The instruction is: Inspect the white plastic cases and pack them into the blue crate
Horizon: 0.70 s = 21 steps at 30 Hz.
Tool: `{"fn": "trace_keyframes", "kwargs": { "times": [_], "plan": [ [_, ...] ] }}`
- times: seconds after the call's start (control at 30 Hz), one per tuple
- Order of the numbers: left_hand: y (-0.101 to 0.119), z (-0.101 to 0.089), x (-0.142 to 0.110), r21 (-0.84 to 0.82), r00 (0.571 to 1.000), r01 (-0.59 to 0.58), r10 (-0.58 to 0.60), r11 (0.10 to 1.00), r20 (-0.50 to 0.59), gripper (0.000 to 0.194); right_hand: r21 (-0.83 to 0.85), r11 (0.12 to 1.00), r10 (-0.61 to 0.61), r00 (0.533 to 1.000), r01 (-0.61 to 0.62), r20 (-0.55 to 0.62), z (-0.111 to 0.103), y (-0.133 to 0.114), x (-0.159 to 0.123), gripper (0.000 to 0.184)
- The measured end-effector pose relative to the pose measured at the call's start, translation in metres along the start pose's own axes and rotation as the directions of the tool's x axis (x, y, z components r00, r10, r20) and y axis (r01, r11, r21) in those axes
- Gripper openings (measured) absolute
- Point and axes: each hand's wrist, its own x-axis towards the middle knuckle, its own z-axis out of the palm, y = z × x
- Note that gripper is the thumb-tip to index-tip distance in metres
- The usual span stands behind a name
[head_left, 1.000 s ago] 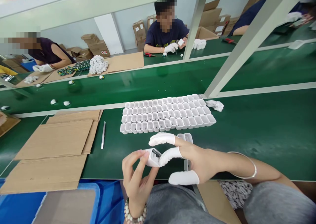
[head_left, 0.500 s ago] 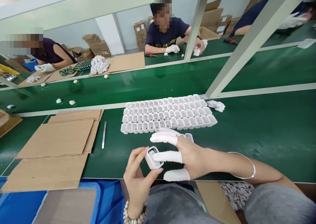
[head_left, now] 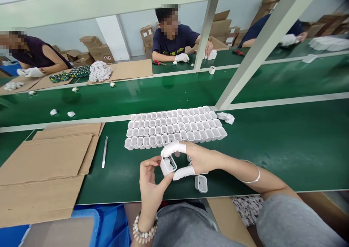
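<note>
Above the front of the green bench, my left hand (head_left: 152, 179) grips a small white plastic case (head_left: 165, 167) between thumb and fingers. The case is tilted, its open mouth turned up to the right, with a green circuit board and white part showing inside. White finger cots cover fingers of my right hand (head_left: 188, 160), whose thumb and forefinger close on the right side and top of the same case. Below the right hand, an open white case (head_left: 201, 183) stands near the bench edge. Other cases behind the hand are partly hidden.
Rows of white cases (head_left: 174, 125) stand beyond my hands. Tweezers (head_left: 104, 152) and cardboard sheets (head_left: 51, 156) lie to the left; a crumpled white wad (head_left: 226, 118) lies right. A slanted metal post (head_left: 245, 69) rises behind. Co-workers sit across the green belt (head_left: 152, 94).
My right forefinger and thumb have moved onto the case's edges; earlier a finger reached into its mouth. A white case now shows on the belt near the co-worker opposite. The view has shifted.
</note>
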Motion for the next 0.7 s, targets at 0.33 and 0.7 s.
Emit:
{"fn": "trace_keyframes", "kwargs": {
  "times": [0.33, 0.7],
  "plan": [
    [-0.023, 0.012, -0.004, 0.084, 0.999, -0.017, 0.015, 0.996, 0.034, 0.033, -0.102, 0.986, 0.134, 0.991, -0.133, -0.002, 0.008, 0.005, -0.004, 0.048],
    [-0.066, -0.104, -0.029, 0.521, 0.977, 0.001, 0.11, 0.853, -0.183, 0.025, -0.478, 0.682, 0.391, 0.828, -0.553, -0.401, -0.106, 0.092, 0.093, 0.036]
  ]
}}
